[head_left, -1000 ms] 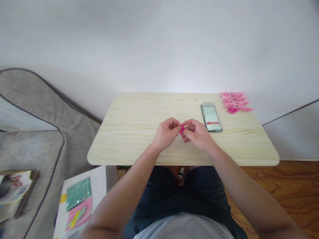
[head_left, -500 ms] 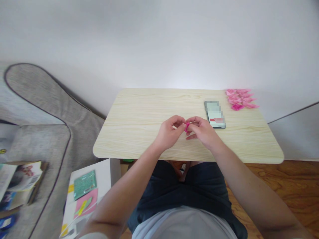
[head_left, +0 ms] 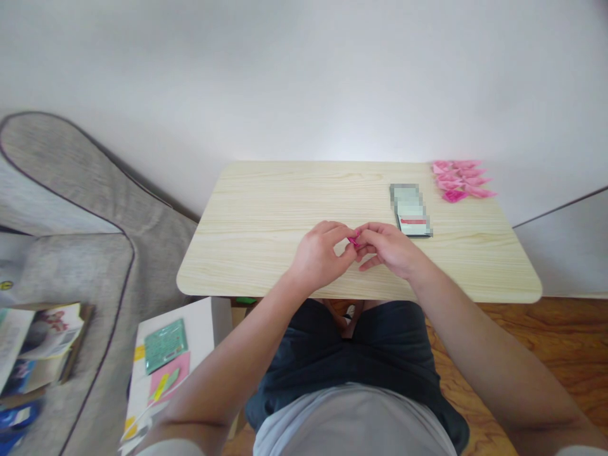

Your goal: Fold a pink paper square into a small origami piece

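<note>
Between my fingertips, above the front half of the table, is a small bright pink folded piece of paper point(head_left: 353, 241), mostly covered by the fingers. My left hand point(head_left: 323, 254) pinches it from the left with thumb and forefinger. From the other side, my right hand point(head_left: 387, 248) has thumb and forefinger closed on it, its lower fingers curled loosely beneath. At the table's far right corner lie several folded pink paper pieces point(head_left: 460, 179) in a cluster, one a deeper pink. A phone point(head_left: 411, 211) lies just beyond my right hand.
The pale wood-grain table point(head_left: 266, 209) stands against a white wall. Left of my legs, a white box point(head_left: 204, 323) holds a green packet point(head_left: 166, 346) and pink paper point(head_left: 183, 365). A grey sofa point(head_left: 152, 253) with printed papers point(head_left: 52, 329) is farther left.
My left hand has turned over slightly, its fingers now more over the pink paper, which has tilted and shows less. The view has shifted a little.
</note>
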`<action>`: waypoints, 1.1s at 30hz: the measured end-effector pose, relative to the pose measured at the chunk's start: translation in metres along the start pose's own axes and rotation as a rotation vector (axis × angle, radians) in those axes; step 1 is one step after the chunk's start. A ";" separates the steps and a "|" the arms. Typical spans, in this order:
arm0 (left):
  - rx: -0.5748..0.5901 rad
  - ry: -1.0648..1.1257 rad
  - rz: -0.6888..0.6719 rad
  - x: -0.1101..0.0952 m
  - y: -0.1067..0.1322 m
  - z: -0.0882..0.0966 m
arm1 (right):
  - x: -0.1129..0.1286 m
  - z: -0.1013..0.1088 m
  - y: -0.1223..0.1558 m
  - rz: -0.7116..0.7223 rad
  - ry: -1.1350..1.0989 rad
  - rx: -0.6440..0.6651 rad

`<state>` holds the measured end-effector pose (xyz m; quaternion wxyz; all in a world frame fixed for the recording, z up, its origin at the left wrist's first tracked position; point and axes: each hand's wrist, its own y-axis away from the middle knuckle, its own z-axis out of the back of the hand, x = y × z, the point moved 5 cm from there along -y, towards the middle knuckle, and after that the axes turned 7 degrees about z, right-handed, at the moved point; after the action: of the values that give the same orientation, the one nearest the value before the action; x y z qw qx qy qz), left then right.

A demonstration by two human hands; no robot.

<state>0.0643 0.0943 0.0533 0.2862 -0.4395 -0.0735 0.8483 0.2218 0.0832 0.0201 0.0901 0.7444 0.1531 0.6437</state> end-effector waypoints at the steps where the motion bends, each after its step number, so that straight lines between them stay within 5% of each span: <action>1: -0.003 -0.014 -0.008 0.001 0.001 -0.001 | 0.000 0.000 0.000 -0.009 0.019 -0.002; 17: -0.108 -0.031 -0.054 0.002 0.010 -0.003 | 0.004 0.003 0.005 -0.053 0.147 0.038; 27: -0.119 0.117 0.239 0.016 0.014 -0.009 | 0.005 0.002 0.007 -0.005 0.187 0.027; 33: -0.143 0.298 0.401 0.026 0.014 -0.009 | 0.008 0.002 0.011 0.153 0.391 -0.011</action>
<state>0.0536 0.0955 0.0241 0.0880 -0.5845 -0.0016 0.8066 0.2260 0.0755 0.0307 0.0135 0.6143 0.1072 0.7816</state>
